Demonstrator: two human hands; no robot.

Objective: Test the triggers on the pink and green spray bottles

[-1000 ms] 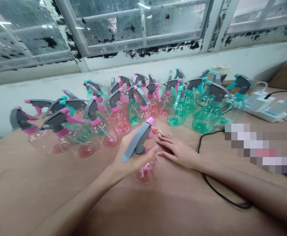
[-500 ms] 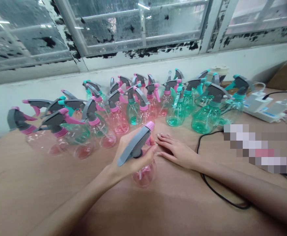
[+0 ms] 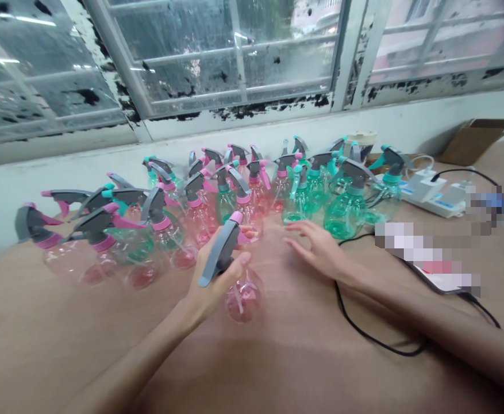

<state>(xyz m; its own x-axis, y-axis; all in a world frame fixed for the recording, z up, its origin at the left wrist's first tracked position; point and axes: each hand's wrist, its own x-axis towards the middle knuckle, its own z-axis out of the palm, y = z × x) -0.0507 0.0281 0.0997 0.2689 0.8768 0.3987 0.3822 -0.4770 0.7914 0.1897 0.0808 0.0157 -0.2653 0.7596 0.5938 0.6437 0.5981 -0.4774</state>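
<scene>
My left hand (image 3: 206,293) is closed round the neck of a clear pink spray bottle (image 3: 246,302) with a grey trigger head and pink nozzle. The bottle stands upright close in front of me, its head leaning over the back of my hand. To its right, my right hand (image 3: 320,247) is open and holds nothing, fingers pointing left, just in front of a green spray bottle (image 3: 345,215). Behind both hands several pink and green spray bottles crowd together; a pink one (image 3: 197,221) is just beyond my left hand.
A black cable (image 3: 376,344) loops on the wooden table (image 3: 252,374) beside my right forearm. Farther right lie a partly blurred-out phone-like device (image 3: 445,282) and a white power strip (image 3: 437,201) with plugs. A cardboard box (image 3: 476,141) sits at the back right, below the windows.
My right hand has drawn away from the held bottle, its fingers lifting and spreading. My left hand stays round the bottle's neck. The view has shifted slightly.
</scene>
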